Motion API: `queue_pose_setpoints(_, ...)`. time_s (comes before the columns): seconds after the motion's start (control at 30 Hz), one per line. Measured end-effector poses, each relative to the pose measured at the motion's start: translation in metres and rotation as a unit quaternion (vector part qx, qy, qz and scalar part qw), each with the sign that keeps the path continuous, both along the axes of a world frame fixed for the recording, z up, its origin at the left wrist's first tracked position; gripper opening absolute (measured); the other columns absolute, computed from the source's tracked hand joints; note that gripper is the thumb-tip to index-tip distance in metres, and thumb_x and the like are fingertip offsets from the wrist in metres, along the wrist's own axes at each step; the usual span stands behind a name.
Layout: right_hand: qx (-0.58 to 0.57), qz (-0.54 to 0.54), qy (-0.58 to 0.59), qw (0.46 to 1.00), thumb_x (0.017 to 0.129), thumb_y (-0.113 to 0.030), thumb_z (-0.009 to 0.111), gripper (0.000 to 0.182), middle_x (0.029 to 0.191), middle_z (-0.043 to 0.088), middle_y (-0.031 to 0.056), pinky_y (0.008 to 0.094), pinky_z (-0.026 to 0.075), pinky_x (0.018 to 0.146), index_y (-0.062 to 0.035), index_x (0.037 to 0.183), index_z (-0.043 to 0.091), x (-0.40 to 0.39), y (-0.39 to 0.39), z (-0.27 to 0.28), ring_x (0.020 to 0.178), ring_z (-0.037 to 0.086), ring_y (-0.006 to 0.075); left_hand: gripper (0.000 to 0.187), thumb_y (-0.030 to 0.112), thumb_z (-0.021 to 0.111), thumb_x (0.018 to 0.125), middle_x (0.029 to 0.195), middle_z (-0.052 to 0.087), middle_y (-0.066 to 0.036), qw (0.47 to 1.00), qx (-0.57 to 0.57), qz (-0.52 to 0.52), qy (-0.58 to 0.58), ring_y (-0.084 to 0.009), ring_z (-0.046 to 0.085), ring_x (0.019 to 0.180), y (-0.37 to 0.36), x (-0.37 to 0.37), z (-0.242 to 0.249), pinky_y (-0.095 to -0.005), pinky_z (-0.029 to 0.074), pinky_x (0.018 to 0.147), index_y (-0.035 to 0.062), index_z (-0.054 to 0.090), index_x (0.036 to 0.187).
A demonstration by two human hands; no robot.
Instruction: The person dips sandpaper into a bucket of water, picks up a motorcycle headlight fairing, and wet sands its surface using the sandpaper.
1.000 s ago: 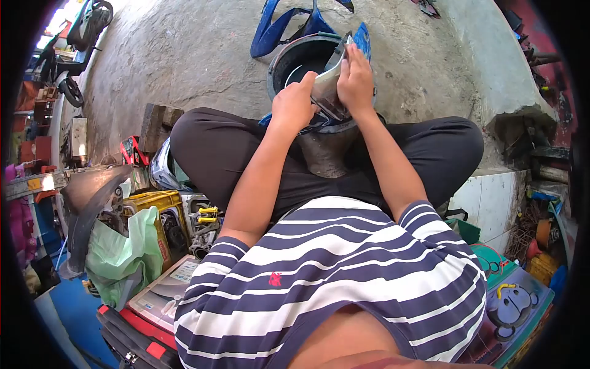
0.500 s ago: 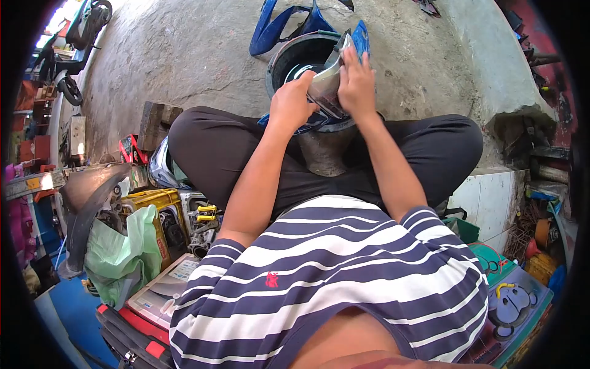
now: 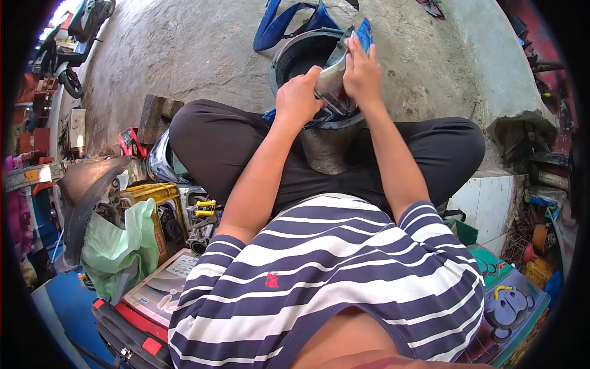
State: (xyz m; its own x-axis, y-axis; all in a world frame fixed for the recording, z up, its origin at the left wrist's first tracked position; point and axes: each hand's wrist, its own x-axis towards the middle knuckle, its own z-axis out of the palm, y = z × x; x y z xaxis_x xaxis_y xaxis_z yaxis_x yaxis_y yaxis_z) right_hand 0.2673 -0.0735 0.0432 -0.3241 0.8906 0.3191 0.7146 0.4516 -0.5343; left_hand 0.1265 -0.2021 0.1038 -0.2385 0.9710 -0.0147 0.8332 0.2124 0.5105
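A curved, glossy part [image 3: 332, 81], grey with blue sections, is tilted over a dark round basin [image 3: 284, 61] between my bent knees. My left hand [image 3: 297, 98] grips the part's left side, thumb and fingers closed round its edge. On the part's right side lies my right hand [image 3: 362, 72], its fingers stretched up along the surface near the blue tip. Whether anything is under my right palm is hidden. The basin's lower rim is partly covered by the part.
A blue plastic frame [image 3: 268, 32] lies on the concrete floor beyond the basin. At left are a green bag [image 3: 123, 240], a yellow case [image 3: 161, 195] and metal parts. A scooter [image 3: 72, 61] stands at far left. Right holds a tiled block [image 3: 488, 203] and clutter.
Both hands and the part have shifted slightly to the right in view. My right hand has moved a little down along the part's surface.
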Motion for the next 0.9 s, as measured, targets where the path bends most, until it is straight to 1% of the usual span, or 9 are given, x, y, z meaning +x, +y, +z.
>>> queue_pose_setpoints(0.07,0.016,-0.004,-0.003,1.0,0.109,-0.031,0.046,0.049,0.166,0.046,0.0033,0.0705,0.034,0.117,-0.0181,0.156,0.052,-0.005,0.032,-0.003,0.156,0.033,0.0446,0.066,0.022,0.093,0.071,0.104,0.076,-0.018,1.0,0.007,0.001,0.007,-0.041,0.073,0.103,0.002,0.001,0.001,-0.052,0.057,0.084,0.0151,0.058,0.127)
queue_pose_setpoints(0.13,0.022,-0.005,-0.016,1.0,0.109,-0.031,0.046,0.049,0.166,0.047,0.0028,0.0704,0.034,0.117,-0.0186,0.156,0.052,-0.004,0.031,0.002,0.156,0.033,0.0446,0.06,0.022,0.093,0.071,0.099,0.075,-0.017,1.0,0.027,0.007,0.013,-0.0406,0.074,0.098,0.002,0.001,0.0,-0.0516,0.058,0.081,0.0137,0.058,0.119)
queue_pose_setpoints(0.23,0.029,-0.003,-0.011,1.0,0.109,-0.031,0.046,0.049,0.166,0.047,0.0023,0.0701,0.034,0.117,-0.0189,0.156,0.052,0.001,0.001,-0.006,0.156,0.033,0.0445,0.069,0.024,0.094,0.07,0.104,0.076,-0.017,1.0,-0.007,0.013,0.005,-0.0402,0.073,0.104,0.001,0.002,0.001,-0.0516,0.057,0.085,0.0162,0.06,0.13)
queue_pose_setpoints(0.33,0.02,-0.003,-0.011,1.0,0.109,-0.03,0.047,0.049,0.166,0.047,0.0016,0.0701,0.034,0.116,-0.0189,0.157,0.052,0.002,-0.01,-0.007,0.155,0.033,0.0445,0.061,0.024,0.094,0.071,0.099,0.075,-0.017,1.0,0.025,0.008,0.017,-0.0406,0.074,0.098,0.001,0.003,-0.001,-0.0511,0.058,0.081,0.0141,0.058,0.119)
queue_pose_setpoints(0.43,0.022,-0.017,-0.024,0.999,0.109,-0.03,0.046,0.049,0.166,0.047,0.0005,0.071,0.034,0.116,-0.0184,0.156,0.053,-0.004,0.019,0.0,0.155,0.034,0.044,0.068,0.024,0.094,0.07,0.102,0.077,-0.017,1.0,0.021,0.009,0.014,-0.041,0.074,0.102,0.008,0.005,-0.003,-0.0519,0.057,0.085,0.0166,0.06,0.129)
queue_pose_setpoints(0.53,0.028,-0.016,-0.045,0.998,0.109,-0.03,0.046,0.048,0.166,0.047,0.0002,0.0715,0.034,0.116,-0.0184,0.155,0.053,-0.004,0.034,0.005,0.155,0.034,0.0444,0.066,0.023,0.094,0.07,0.104,0.076,-0.018,1.0,0.009,0.014,0.02,-0.0414,0.073,0.103,0.009,0.009,0.001,-0.0519,0.057,0.085,0.0154,0.06,0.125)
queue_pose_setpoints(0.63,0.016,-0.024,-0.019,0.999,0.109,-0.03,0.045,0.049,0.166,0.047,0.0001,0.072,0.034,0.116,-0.0188,0.156,0.053,0.003,0.005,-0.001,0.155,0.034,0.0447,0.064,0.023,0.094,0.07,0.103,0.076,-0.019,1.0,0.011,0.014,0.012,-0.0416,0.073,0.103,0.008,0.011,-0.003,-0.0522,0.057,0.085,0.0149,0.059,0.123)
queue_pose_setpoints(0.73,0.016,-0.026,-0.031,0.999,0.109,-0.031,0.045,0.049,0.166,0.047,0.0007,0.0724,0.034,0.116,-0.0189,0.156,0.052,0.005,-0.007,-0.003,0.154,0.035,0.0447,0.065,0.023,0.094,0.07,0.103,0.076,-0.019,1.0,0.017,0.012,0.012,-0.042,0.073,0.102,0.008,0.011,-0.006,-0.0525,0.057,0.085,0.0151,0.059,0.124)
queue_pose_setpoints(0.9,0.012,-0.032,-0.042,0.999,0.108,-0.031,0.047,0.049,0.164,0.049,0.0016,0.0729,0.035,0.115,-0.0193,0.156,0.053,-0.003,0.038,0.011,0.154,0.036,0.0445,0.067,0.023,0.094,0.07,0.102,0.076,-0.019,1.0,0.017,0.004,0.005,-0.0424,0.073,0.103,0.008,0.006,-0.004,-0.0527,0.057,0.086,0.0158,0.06,0.127)
